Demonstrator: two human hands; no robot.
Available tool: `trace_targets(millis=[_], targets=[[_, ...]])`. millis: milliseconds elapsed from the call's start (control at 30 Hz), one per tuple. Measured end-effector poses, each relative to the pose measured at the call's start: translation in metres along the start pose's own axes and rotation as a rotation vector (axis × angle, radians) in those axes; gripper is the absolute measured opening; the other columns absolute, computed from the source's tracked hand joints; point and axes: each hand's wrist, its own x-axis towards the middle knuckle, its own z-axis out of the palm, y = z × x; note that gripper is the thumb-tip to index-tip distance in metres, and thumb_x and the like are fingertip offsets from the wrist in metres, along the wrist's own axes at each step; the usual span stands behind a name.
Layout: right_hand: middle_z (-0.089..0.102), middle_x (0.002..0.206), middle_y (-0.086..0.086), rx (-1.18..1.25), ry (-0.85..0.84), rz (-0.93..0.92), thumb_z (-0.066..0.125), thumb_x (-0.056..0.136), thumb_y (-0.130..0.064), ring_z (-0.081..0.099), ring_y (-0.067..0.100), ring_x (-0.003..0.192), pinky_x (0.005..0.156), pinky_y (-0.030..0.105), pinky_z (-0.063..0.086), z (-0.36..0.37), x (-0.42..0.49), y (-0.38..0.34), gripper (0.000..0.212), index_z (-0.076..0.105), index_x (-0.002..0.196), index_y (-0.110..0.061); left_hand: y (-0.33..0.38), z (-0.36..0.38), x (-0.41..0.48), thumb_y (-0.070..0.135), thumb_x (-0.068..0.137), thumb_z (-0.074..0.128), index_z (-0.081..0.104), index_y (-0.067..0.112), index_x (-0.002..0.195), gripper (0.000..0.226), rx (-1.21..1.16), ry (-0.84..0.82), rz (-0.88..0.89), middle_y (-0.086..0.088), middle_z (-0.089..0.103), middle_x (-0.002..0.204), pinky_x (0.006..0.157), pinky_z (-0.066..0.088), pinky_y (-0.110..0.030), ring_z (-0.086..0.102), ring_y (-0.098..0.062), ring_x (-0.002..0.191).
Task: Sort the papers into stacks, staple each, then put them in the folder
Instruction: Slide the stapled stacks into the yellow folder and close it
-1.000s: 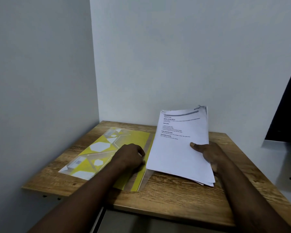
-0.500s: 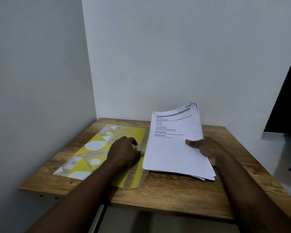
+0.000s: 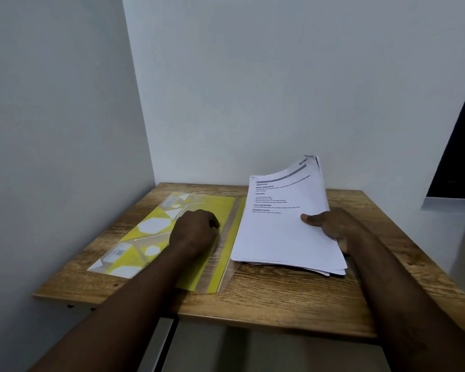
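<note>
Papers [image 3: 279, 237] in right hand [image 3: 333, 226] border folder's [image 3: 156, 226] right edge.

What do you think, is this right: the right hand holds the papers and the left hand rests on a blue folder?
Not quite. The head view shows the folder is yellow, not blue. The right hand does hold the papers, and the left hand rests on the folder.

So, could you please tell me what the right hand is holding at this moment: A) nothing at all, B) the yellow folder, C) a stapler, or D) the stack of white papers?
D: the right hand grips the stack of white papers at its right edge, thumb on top, while the left hand rests on the yellow folder.
</note>
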Motion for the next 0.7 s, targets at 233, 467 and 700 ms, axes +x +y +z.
trace_targets(millis=[233,467,700], targets=[[0.076,0.094,0.014,-0.05,-0.015,0.028,0.085,0.088,-0.012,0.074,0.029,0.076,0.048,0.03,0.057,0.003,-0.004,-0.002,0.023,0.07,0.102,-0.001,0.006,0.005,-0.002,0.056,0.087,0.073,0.079,0.029,0.107,0.034,0.041,-0.025,-0.035,0.004,0.076,0.107,0.078,0.055,-0.032,0.068,-0.021,0.102],[0.075,0.098,0.015,-0.014,0.051,0.037,0.084,0.088,-0.011,0.073,0.032,0.083,0.063,0.037,0.058,-0.002,-0.002,-0.001,0.025,0.069,0.104,0.001,0.007,0.0,0.005,0.034,0.091,0.073,0.075,0.018,0.12,0.033,0.168,-0.064,0.003,-0.007,0.073,0.119,0.086,0.056,-0.036,0.067,-0.029,0.11],[0.073,0.087,0.01,-0.019,0.043,0.005,0.082,0.09,-0.009,0.071,0.025,0.07,0.044,0.028,0.054,0.002,-0.004,-0.001,0.015,0.068,0.089,-0.004,0.008,-0.004,0.009,0.056,0.084,0.074,0.071,0.012,0.073,0.045,0.183,-0.08,-0.029,-0.003,0.067,0.075,0.056,0.046,-0.03,0.065,-0.024,0.075]])
